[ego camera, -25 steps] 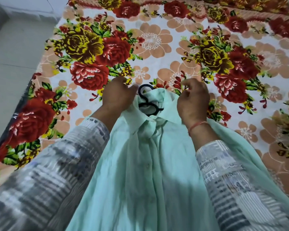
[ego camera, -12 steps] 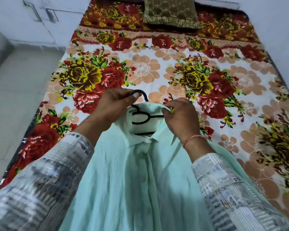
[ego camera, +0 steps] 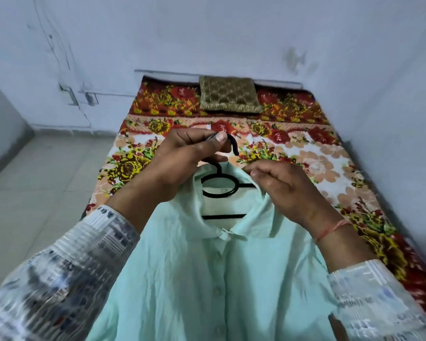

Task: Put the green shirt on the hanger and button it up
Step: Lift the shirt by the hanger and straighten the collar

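The pale green shirt (ego camera: 207, 279) hangs in front of me on a black hanger (ego camera: 219, 190), whose ring and bar show inside the open collar. Its front is closed, with a row of buttons running down the middle. My left hand (ego camera: 182, 161) grips the hanger's hook between thumb and fingers and holds the shirt up above the bed. My right hand (ego camera: 280, 185) pinches the right side of the collar. The hanger's shoulders are hidden under the fabric.
A bed with a red and yellow floral sheet (ego camera: 305, 153) lies ahead, against white walls on the far and right sides. A brown-gold cushion (ego camera: 229, 97) rests at its far end. Pale tiled floor (ego camera: 35, 180) runs along the left.
The shirt on its hanger has been lifted off the bed. My left hand went from the collar to the hook. The view has tilted up, showing the far wall and cushion.
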